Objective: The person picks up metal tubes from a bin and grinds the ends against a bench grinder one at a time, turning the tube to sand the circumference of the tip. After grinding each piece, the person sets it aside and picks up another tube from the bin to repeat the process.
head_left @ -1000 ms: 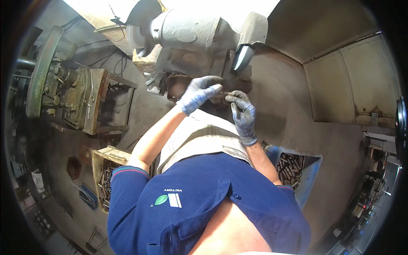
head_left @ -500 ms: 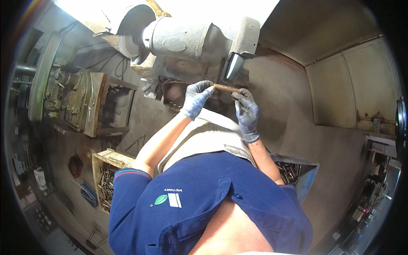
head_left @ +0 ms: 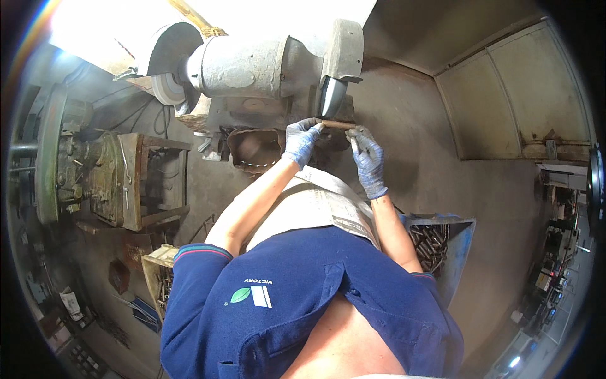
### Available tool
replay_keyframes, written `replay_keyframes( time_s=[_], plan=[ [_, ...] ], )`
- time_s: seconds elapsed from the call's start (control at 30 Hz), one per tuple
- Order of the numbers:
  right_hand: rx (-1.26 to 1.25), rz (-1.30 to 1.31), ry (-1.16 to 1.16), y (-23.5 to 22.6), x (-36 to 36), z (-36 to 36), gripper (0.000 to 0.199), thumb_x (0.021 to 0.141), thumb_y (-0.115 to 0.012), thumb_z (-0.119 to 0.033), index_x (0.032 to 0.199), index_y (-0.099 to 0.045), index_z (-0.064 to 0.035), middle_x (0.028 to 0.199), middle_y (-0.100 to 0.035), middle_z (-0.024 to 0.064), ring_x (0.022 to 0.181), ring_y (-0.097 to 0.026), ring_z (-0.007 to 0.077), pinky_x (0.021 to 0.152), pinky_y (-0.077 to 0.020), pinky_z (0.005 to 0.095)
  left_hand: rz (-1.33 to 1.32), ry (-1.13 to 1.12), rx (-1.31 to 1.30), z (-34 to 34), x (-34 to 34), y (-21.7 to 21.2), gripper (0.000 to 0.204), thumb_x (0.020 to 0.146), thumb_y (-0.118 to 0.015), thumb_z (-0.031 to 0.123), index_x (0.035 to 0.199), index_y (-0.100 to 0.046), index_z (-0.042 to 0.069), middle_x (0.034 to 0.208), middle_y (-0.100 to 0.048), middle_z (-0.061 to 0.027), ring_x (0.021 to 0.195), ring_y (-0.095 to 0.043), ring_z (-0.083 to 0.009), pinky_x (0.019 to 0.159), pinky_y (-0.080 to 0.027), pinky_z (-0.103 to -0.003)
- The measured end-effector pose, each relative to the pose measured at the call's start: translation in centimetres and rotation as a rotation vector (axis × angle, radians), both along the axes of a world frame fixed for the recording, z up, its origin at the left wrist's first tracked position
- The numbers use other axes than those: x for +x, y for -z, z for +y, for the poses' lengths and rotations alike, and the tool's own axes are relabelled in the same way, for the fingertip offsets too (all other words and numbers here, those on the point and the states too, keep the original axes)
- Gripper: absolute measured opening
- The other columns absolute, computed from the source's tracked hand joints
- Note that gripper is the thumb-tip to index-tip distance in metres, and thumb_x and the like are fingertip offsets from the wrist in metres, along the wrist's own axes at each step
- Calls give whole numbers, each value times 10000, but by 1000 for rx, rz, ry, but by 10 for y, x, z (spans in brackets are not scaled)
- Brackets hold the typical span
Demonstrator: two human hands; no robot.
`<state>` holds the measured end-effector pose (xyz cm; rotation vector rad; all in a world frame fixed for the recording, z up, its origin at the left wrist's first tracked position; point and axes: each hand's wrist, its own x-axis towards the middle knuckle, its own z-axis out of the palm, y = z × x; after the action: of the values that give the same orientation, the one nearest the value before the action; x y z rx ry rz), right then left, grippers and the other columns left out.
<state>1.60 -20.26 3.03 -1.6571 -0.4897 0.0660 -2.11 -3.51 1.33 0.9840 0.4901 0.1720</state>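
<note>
A short brownish metal rod (head_left: 338,125) spans the gap between my two gloved hands, lying nearly level. My left hand (head_left: 300,143) pinches its left end, and my right hand (head_left: 367,159) grips the right end between thumb and fingers. Just beyond the rod is the dark, shiny grinding wheel (head_left: 332,98) of a large grey grinder (head_left: 243,68). Rod and wheel edge look very close; I cannot tell whether they touch. Both gloves are blue and grey, and a pale apron (head_left: 315,201) covers my lap below them.
At my right stands a blue bin (head_left: 459,252) of metal pieces; at my left, a pale crate (head_left: 154,268) holds more. A second wheel (head_left: 167,90) is on the grinder's left end. An open-topped scorched container (head_left: 235,163) sits below it. Another machine (head_left: 104,164) stands far left.
The rod has come closer to the wheel and turned more level, both hands still on it. The whole view has shifted slightly, so the grinder appears further left.
</note>
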Motion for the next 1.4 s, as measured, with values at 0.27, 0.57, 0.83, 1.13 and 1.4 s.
replay_keyframes(
  time_s=[0.27,0.57,0.83,1.13,1.4],
  plan=[
    [55,158,-7,37,13,0,189,893,-523,-26,1049,-595,53,1066,-606,134,975,-597,214,913,-473,335,53,0,28,2,11,-5,96,841,-596,24,893,-648,-38,787,-658,-76,649,-615,-127,629,-515,-231],
    [15,186,-81,40,6,42,199,896,-530,-46,1057,-603,44,1055,-615,122,960,-603,187,880,-483,295,90,-100,61,43,2,9,72,850,-589,26,890,-630,-18,771,-650,-73,652,-622,-125,588,-517,-239],
    [20,269,56,47,17,11,164,881,-564,-72,982,-630,41,956,-645,116,888,-620,188,847,-497,299,79,-8,56,14,20,19,82,846,-586,15,854,-644,-42,755,-649,-84,630,-616,-148,597,-525,-255],
    [78,289,84,39,11,26,156,855,-617,-122,934,-670,2,889,-664,42,818,-572,94,757,-449,250,185,6,64,25,18,17,69,838,-608,30,841,-653,-21,733,-652,-74,590,-581,-123,562,-483,-245],
    [156,400,-50,52,8,49,253,899,-546,-102,1087,-584,63,1066,-614,161,995,-595,227,933,-460,343,166,-54,88,51,10,17,73,841,-596,20,836,-637,-40,736,-644,-75,602,-604,-128,565,-502,-249]
  ],
)
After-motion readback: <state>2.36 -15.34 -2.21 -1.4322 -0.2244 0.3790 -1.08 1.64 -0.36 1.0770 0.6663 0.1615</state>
